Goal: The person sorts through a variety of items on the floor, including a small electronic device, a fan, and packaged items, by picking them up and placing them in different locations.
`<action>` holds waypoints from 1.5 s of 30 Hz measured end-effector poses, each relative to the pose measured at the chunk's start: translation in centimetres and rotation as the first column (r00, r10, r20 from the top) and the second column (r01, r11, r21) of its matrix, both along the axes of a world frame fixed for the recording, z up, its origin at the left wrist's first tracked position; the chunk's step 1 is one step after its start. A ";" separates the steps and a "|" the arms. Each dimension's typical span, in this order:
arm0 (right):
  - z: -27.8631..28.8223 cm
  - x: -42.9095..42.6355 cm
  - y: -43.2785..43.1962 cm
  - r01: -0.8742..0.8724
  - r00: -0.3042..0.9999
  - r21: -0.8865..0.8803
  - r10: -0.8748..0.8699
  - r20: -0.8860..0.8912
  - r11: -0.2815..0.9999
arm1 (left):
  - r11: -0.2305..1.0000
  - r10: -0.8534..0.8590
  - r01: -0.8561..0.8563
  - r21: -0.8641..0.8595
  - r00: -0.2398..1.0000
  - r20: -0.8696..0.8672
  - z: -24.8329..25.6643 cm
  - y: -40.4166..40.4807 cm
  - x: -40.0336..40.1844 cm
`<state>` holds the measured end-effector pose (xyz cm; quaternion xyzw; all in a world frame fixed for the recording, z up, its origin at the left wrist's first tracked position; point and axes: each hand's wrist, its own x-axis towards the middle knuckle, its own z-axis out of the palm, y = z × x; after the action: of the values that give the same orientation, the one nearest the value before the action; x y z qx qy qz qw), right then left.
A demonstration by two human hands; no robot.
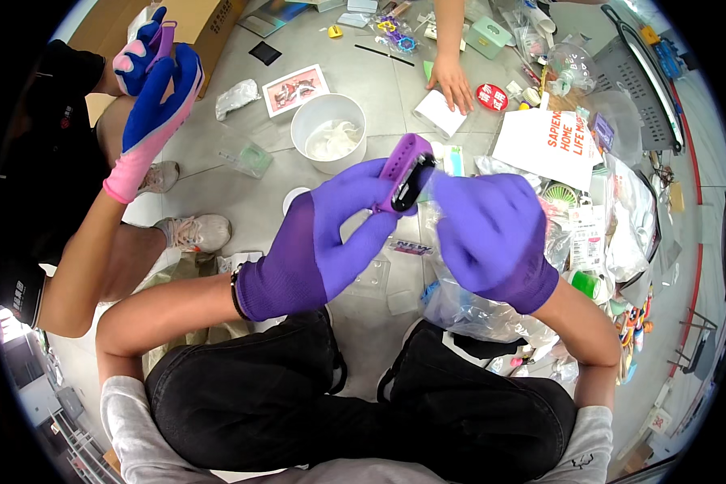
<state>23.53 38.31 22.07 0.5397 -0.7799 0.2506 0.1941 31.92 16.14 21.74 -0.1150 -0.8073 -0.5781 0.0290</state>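
My left hand (339, 233), in a purple knit glove with a coated palm, grips a purple fitness band (406, 175) between thumb and fingers. The band's dark glossy face is turned to the right, and its holed strap curves up. My right hand (490, 230), gloved alike, is close beside the band's right side, with its fingers curled and blurred. Whether it touches the band or pinches something thin cannot be told. Beyond my left hand stands a white plastic tub (329, 130) with crumpled white material inside.
A co-worker's blue-and-pink gloved hand (157, 109) holds another purple band (164, 42) at left. Another person's bare hand (452, 85) rests on a white box (440, 114). Printed white bag (547, 142), plastic bags (478, 305) and a grey basket (635, 91) lie rightward.
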 end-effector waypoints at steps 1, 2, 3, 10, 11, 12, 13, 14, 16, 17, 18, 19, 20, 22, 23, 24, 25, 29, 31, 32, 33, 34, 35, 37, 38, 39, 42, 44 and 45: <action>0.1 -0.2 -0.1 -0.010 1.000 -0.017 0.010 0.009 1.000 | 0.999 -0.016 0.014 -0.036 0.998 -0.053 0.1 0.0 0.0; 0.3 -0.3 -0.3 -0.012 0.996 0.017 0.011 0.086 1.000 | 0.996 0.015 -0.025 0.082 0.993 0.120 -0.2 0.2 0.0; 0.5 -0.4 -0.4 -0.017 0.986 0.048 0.009 0.164 0.999 | 0.994 0.006 -0.024 0.108 0.986 0.166 -0.2 0.1 0.0; 1.1 -0.2 1.1 0.089 0.945 -0.012 -0.081 0.316 0.996 | 0.984 -0.054 0.020 0.179 0.981 0.185 0.1 -0.1 -0.2; 1.1 -0.2 1.2 0.091 0.947 -0.004 -0.086 0.309 0.996 | 0.985 -0.068 0.040 0.167 0.984 0.163 -0.1 -0.1 -0.3; 1.0 -0.1 1.3 0.083 0.957 -0.010 -0.077 0.281 0.996 | 0.986 -0.083 0.061 0.157 0.987 0.140 -0.3 -0.1 -0.3; 1.1 0.1 1.4 0.075 0.965 -0.017 -0.069 0.253 0.997 | 0.984 -0.058 0.035 0.176 0.990 0.132 -0.4 0.1 -0.3; 1.1 0.2 1.4 0.067 0.973 -0.022 -0.061 0.224 0.997 | 0.981 -0.033 0.009 0.195 0.992 0.124 -0.5 0.3 -0.3; 1.2 0.2 1.2 0.044 0.997 -0.021 -0.043 0.063 0.999 | 0.990 -0.008 0.000 0.140 0.998 0.057 -0.5 0.4 -0.2; 1.2 0.0 0.7 0.027 1.000 0.015 -0.027 0.011 1.000 | 0.998 -0.013 0.014 0.065 1.000 -0.005 -0.3 0.3 -0.2; 1.3 -0.2 0.3 0.011 0.999 0.049 -0.009 -0.044 0.999 | 1.000 -0.024 0.023 -0.011 0.997 -0.069 -0.1 0.2 -0.1; 1.3 -0.1 0.1 0.024 1.000 0.003 -0.024 0.003 1.000 | 0.999 -0.013 0.013 0.044 1.000 0.002 -0.1 0.3 -0.1; 1.2 0.0 0.0 0.038 0.998 -0.042 -0.036 0.050 0.998 | 0.995 -0.007 -0.001 0.097 0.997 0.074 -0.1 0.4 -0.1; 0.8 -0.2 0.1 0.019 0.999 -0.064 -0.016 0.048 0.998 | 0.991 -0.055 0.033 0.128 0.985 0.165 -0.5 0.1 -0.2; 0.7 -0.3 0.2 0.011 0.999 -0.075 -0.008 0.048 0.997 | 0.992 -0.052 0.028 0.120 0.979 0.197 -0.4 0.0 -0.2; 0.8 -0.3 -0.1 0.015 0.993 0.037 -0.019 0.115 0.999 | 0.993 -0.050 0.025 0.114 0.972 0.228 -0.1 0.0 -0.2; 1.0 -0.4 -0.2 0.010 0.983 0.148 -0.037 0.179 0.989 | 0.994 -0.049 0.021 0.108 0.964 0.260 0.3 0.0 -0.3; 2.3 -0.2 0.9 0.093 0.932 -0.077 -0.059 0.357 0.993 | 0.945 -0.223 0.132 0.299 0.929 0.296 0.0 -0.6 -0.4; 2.7 -0.5 1.1 0.168 0.903 -0.081 -0.120 0.413 0.982 | 0.955 -0.232 0.173 0.242 0.942 0.242 0.4 -0.7 -0.5; 2.5 -0.7 1.1 0.179 0.889 -0.098 -0.119 0.442 0.979 | 0.960 -0.220 0.165 0.226 0.945 0.241 0.8 -0.6 -0.6; 2.4 -0.9 1.2 0.193 0.876 -0.111 -0.120 0.468 0.975 | 0.964 -0.209 0.159 0.213 0.949 0.237 1.0 -0.5 -0.7; 2.4 -0.8 1.2 0.193 0.875 -0.101 -0.125 0.468 0.976 | 0.959 -0.213 0.161 0.234 0.953 0.215 0.8 -0.4 -0.9; 2.4 -0.6 1.2 0.194 0.874 -0.092 -0.130 0.468 0.977 | 0.961 -0.205 0.156 0.228 0.956 0.210 0.7 -0.5 -0.9; 2.2 -0.5 1.3 0.185 0.884 -0.078 -0.132 0.448 0.980 | 0.965 -0.191 0.146 0.218 0.961 0.199 0.5 -0.5 -0.8; 2.1 -0.6 1.3 0.175 0.895 -0.074 -0.127 0.428 0.982 | 0.965 -0.189 0.147 0.217 0.964 0.188 0.4 -0.4 -0.8; 2.0 -0.6 1.4 0.165 0.905 -0.070 -0.123 0.406 0.984 | 0.965 -0.187 0.147 0.216 0.966 0.177 0.3 -0.4 -0.8; 1.7 -0.6 1.5 0.164 0.898 -0.057 -0.126 0.422 0.985 | 0.968 -0.170 0.133 0.215 0.971 0.166 0.4 -0.2 -0.9; 1.5 -0.6 1.5 0.160 0.895 -0.062 -0.118 0.430 0.985 | 0.969 -0.156 0.120 0.218 0.975 0.158 0.4 0.0 -0.9; 1.5 -0.7 1.5 0.157 0.894 -0.066 -0.113 0.434 0.985 | 0.969 -0.148 0.113 0.220 0.978 0.150 0.4 0.0 -0.9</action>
<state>22.88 39.79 23.54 0.4057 -0.8256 0.3874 0.0617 30.99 16.18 22.17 -0.1160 -0.7320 -0.6683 -0.0644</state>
